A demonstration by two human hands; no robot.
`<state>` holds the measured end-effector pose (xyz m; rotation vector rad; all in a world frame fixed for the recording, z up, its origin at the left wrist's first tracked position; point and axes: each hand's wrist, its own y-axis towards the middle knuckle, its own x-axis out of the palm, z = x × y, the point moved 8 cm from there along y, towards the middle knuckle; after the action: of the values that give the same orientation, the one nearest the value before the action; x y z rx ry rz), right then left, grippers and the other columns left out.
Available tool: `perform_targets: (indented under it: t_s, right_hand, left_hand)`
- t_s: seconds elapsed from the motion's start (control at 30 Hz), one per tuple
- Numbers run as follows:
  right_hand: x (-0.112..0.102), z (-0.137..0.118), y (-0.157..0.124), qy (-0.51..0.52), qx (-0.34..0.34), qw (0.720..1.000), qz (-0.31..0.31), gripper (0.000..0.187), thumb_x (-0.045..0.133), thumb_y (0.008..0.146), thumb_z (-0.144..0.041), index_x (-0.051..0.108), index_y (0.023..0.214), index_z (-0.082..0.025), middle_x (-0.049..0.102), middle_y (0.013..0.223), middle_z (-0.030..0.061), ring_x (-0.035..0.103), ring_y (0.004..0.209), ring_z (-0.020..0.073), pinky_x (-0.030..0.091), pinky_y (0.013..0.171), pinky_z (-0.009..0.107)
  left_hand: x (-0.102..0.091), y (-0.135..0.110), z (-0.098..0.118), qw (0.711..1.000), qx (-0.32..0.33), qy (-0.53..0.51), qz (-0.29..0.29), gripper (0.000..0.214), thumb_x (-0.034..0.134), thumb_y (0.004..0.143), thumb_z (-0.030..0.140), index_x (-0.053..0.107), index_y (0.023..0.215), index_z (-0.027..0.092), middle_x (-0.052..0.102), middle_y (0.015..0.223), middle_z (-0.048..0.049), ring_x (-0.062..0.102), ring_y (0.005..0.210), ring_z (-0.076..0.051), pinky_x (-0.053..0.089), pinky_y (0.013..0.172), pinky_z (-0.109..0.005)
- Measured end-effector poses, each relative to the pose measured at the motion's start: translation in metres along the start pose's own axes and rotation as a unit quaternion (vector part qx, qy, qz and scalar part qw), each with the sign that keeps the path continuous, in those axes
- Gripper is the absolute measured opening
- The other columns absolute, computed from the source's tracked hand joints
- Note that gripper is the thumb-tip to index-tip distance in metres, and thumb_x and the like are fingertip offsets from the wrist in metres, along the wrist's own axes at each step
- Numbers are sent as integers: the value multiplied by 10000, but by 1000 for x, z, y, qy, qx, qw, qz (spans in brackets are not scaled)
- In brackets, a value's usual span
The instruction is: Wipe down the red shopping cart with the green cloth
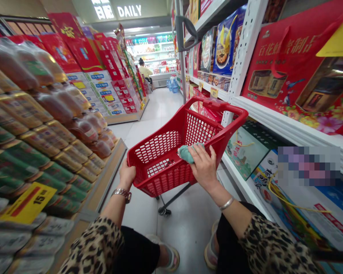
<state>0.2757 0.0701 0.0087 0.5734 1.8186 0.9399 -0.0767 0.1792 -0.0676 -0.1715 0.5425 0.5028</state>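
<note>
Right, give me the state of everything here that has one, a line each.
left hand, closed around the shopping cart's rim
right hand, pressing on the cloth at the rim
teal cloth, bunched under the right fingers
red shopping cart, upright on its casters
metal wristwatch, fastened on the left wrist
silver bangle, worn on the right wrist

The left hand (pixel 127 174) and right hand (pixel 204 167) lie on the near rim of a shopping cart (pixel 157 152), a cloth (pixel 187 153) under the right. Stacked bottles (pixel 54 106) fill frame left; gift boxes (pixel 303 68) line shelves (pixel 291 125) at frame right.
</note>
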Motion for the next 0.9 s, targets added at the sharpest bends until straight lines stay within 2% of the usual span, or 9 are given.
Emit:
perform_targets:
  t_s: [0.13, 0.27, 0.4, 0.57, 0.73, 0.9]
  right_hand:
    - [14, -36, -13, 39, -53, 998, -20, 451, 547, 960, -162, 626, 1402, -211, 659, 1419, 139, 574, 1363, 281, 257, 1236, 554]
    - [22, -70, -22, 66, -103, 992, -11, 396, 541, 990, -171, 644, 1372, -198, 676, 1397, 136, 592, 1338, 276, 283, 1232, 554]
    - [34, -102, -31, 86, -161, 983, -24, 366, 542, 1002, -163, 668, 1331, -263, 695, 1373, 101, 581, 1351, 247, 305, 1226, 548]
    - [44, -131, -37, 111, -246, 962, -41, 293, 582, 1023, -211, 694, 1265, -331, 702, 1369, 50, 568, 1361, 231, 259, 1238, 593]
    - [43, -122, -28, 116, -247, 961, -56, 293, 602, 1020, -215, 695, 1262, -351, 716, 1339, 29, 594, 1318, 215, 229, 1248, 602]
    - [33, -79, -13, 71, -173, 981, -52, 356, 605, 1000, -172, 680, 1304, -343, 709, 1347, 50, 601, 1291, 227, 247, 1235, 599]
  left_hand:
    - [1, 4, -4, 1000, 25, -6, 10, 701, 628, 613, 92, 661, 1307, 186, 777, 1114, -109, 720, 966, -237, 571, 878, -310]
    - [3, 3, -4, 999, 33, -6, -3, 687, 596, 635, 74, 661, 1312, 177, 767, 1158, -123, 717, 974, -235, 567, 868, -308]
    - [1, -2, 1, 999, 31, 6, -7, 720, 561, 652, 39, 639, 1356, 168, 759, 1189, -130, 714, 1006, -245, 559, 903, -333]
    - [-2, -2, 4, 999, 44, 4, -1, 717, 560, 646, 28, 648, 1344, 166, 760, 1198, -118, 712, 1038, -240, 549, 943, -328]
    - [-3, 5, -1, 999, 29, -32, -9, 736, 568, 619, 31, 649, 1336, 181, 770, 1166, -101, 726, 986, -229, 578, 862, -295]
    - [-11, 13, -7, 1000, 1, -28, -11, 779, 569, 598, 25, 641, 1358, 179, 781, 1087, -104, 725, 842, -223, 597, 767, -304]
